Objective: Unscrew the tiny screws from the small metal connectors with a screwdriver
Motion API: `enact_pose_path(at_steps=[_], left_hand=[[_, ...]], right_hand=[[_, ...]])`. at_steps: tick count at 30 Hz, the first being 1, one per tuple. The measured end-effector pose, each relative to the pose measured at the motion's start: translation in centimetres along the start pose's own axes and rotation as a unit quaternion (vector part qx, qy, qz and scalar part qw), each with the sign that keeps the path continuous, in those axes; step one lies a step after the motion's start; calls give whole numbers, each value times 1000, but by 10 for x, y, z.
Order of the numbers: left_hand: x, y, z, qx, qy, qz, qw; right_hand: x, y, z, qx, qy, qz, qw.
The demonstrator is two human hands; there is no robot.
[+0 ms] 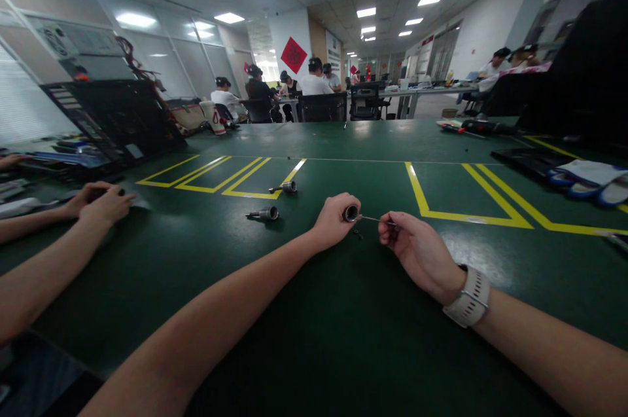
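Observation:
My left hand (332, 224) is closed around a metal hole saw (350, 213), its round open mouth turned toward me. In my right hand (417, 247), a thin metal rod like a hex key (370, 218) is pinched between thumb and fingers. Its far end reaches the side of the hole saw; the exact contact is too small to make out. A few tiny dark parts (358, 234) lie on the green table (314, 325) just below the hands. Two more shanked hole saws, a nearer one (268, 213) and a farther one (289, 187), rest on their sides left of my hands.
Yellow tape outlines (475, 217) mark the table. At the right are white-and-blue gloves (589, 178), a dark flat case (532, 163) and a drill-like tool (483, 127). A co-worker's hands (101, 202) work at the left edge. People sit at desks behind.

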State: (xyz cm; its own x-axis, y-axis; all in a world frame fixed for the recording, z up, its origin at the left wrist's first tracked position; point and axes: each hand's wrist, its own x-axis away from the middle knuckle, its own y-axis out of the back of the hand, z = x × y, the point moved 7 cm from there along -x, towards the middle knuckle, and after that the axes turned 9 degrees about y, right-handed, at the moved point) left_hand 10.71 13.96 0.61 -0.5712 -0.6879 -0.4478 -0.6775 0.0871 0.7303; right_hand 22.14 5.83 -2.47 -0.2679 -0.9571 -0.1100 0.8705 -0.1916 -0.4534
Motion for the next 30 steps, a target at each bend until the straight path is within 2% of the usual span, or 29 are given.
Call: enact_pose_path(at_steps=[7,11,17,22,25,30], left_hand=[[-2,-4,4,77,13,30,996],[-3,-6,5,100,25,35,994],[-1,-3,5,11,13,4,1000],[-1,-3,2,-37,2,3,999],[-1,-2,1,-9,3,7,1000],[-2,-2,5,98,17,19,995]], right_hand=[[-1,1,-4,-32,-23,-3,999],[-1,1,-3,-24,-14,-9,1000],[2,1,2,20,37,-18,999],[2,0,-2,16,19,3,1000],[1,0,-2,-10,2,-2,1000],[-2,3,-4,-47,-32,-20,998]])
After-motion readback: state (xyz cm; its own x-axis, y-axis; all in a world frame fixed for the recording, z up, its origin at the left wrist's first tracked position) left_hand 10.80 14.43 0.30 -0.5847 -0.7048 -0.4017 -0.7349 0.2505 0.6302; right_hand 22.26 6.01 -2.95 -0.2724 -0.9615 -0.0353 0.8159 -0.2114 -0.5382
